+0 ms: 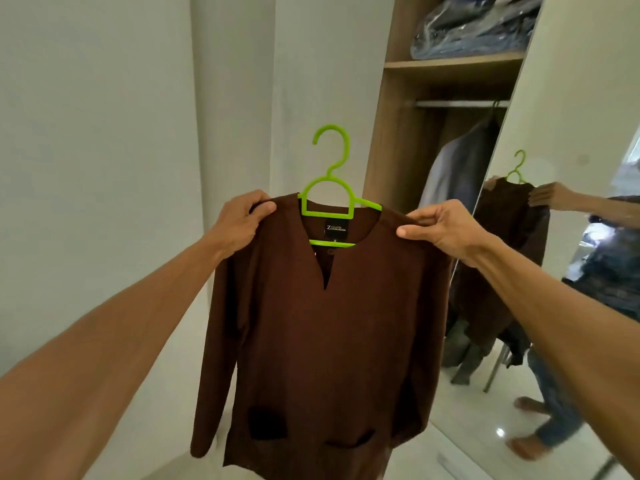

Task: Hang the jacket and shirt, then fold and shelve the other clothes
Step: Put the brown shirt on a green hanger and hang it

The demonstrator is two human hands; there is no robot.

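Observation:
A brown long-sleeved shirt [322, 341] hangs in front of me on a lime green plastic hanger [329, 188], whose hook points up and left. My left hand [242, 223] grips the shirt's left shoulder, fingers curled over the fabric. My right hand [446, 230] pinches the right shoulder between thumb and fingers. A grey-blue jacket [457, 171] hangs on the metal rail [460, 104] inside the open wardrobe at the right.
The wooden wardrobe [388, 140] has a shelf [453, 64] holding plastic-wrapped dark clothes [478, 26]. Its mirrored door [571, 237] stands open at the right and reflects me, the shirt and a pile of clothes. White walls and a pale floor fill the left.

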